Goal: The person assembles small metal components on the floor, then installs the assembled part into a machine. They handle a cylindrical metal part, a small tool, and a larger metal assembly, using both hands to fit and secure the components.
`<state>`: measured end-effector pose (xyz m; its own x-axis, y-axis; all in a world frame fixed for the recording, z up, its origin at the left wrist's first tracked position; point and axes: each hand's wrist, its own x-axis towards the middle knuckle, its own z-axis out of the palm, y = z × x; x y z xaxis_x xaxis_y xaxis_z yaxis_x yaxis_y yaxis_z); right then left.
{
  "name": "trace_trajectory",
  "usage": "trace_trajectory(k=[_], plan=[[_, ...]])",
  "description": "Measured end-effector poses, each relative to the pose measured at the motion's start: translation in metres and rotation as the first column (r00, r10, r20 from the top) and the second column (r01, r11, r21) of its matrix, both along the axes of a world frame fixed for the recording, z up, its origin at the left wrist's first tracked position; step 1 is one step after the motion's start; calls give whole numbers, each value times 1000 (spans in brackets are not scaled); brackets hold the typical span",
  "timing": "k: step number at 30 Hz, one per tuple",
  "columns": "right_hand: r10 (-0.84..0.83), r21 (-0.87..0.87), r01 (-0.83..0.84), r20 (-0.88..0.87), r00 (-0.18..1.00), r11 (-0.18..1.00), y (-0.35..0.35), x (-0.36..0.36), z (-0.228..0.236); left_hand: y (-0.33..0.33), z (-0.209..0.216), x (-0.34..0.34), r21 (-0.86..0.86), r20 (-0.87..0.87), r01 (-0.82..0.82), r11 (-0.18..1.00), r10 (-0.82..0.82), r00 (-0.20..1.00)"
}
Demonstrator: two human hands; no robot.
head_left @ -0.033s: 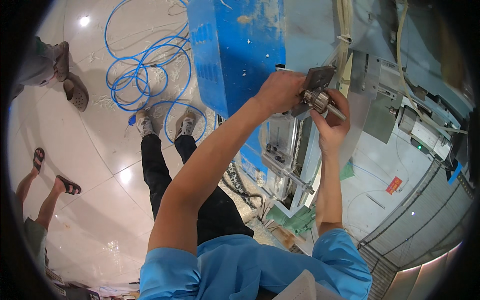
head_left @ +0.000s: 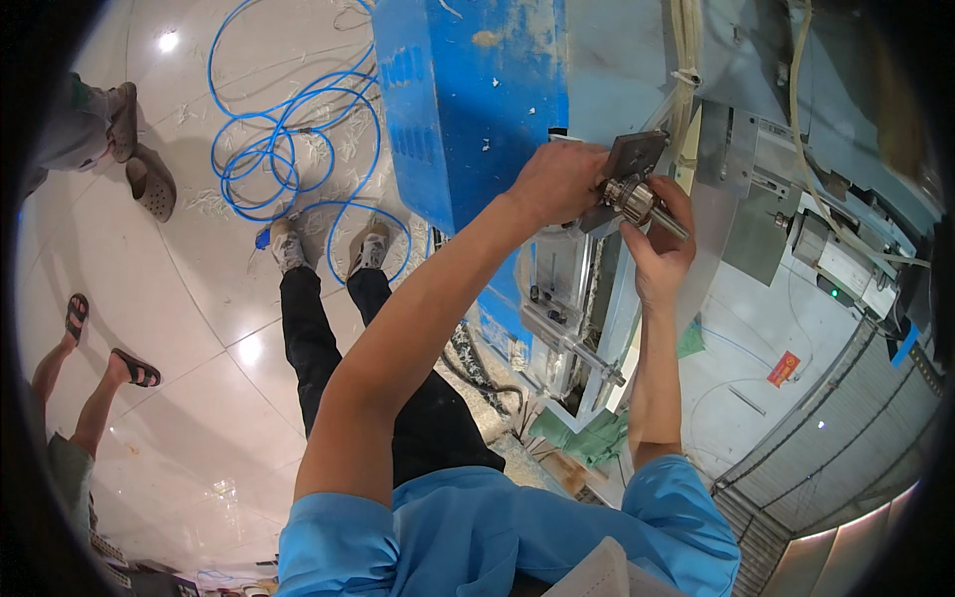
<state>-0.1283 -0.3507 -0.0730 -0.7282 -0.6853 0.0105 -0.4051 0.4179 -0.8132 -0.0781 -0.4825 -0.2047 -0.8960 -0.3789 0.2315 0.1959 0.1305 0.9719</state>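
Observation:
Both my hands are at a toothed metal cylinder with a smooth shaft sticking out towards the lower right. A dark, flat metal plate adjoins the cylinder on its far side. My left hand is closed at the left edge of this plate, its fingertips hidden behind it. Thumb and fingers of my right hand curl around the shaft end of the cylinder, closed on it. Whether the plate is fixed to the machine cannot be seen.
A blue machine housing stands to the left of my hands. Below them a metal rod juts out near green cloth. Coiled blue hose lies on the floor. Other people's feet are at the far left.

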Motion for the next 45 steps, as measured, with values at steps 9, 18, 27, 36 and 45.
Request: trace_trajectory(k=[9,18,27,36,45], plan=[[-20,140,37,-123,992,989,-1,-6,4,-5,0,-3,-2,16,5,1000,-5,1000],[62,-26,-60,83,995,998,-4,-11,8,-6,3,-2,-1,58,19,1000,-19,998],[-74,115,76,-25,997,990,-2,-6,3,-6,1,-2,4,25,-3,1000,3,1000],[41,204,-33,-36,999,978,0,-15,14,-5,3,-1,22,46,5,1000,-6,999],[76,210,-51,-112,991,976,4,-17,11,-6,4,-1,14,44,6,1000,-7,999]])
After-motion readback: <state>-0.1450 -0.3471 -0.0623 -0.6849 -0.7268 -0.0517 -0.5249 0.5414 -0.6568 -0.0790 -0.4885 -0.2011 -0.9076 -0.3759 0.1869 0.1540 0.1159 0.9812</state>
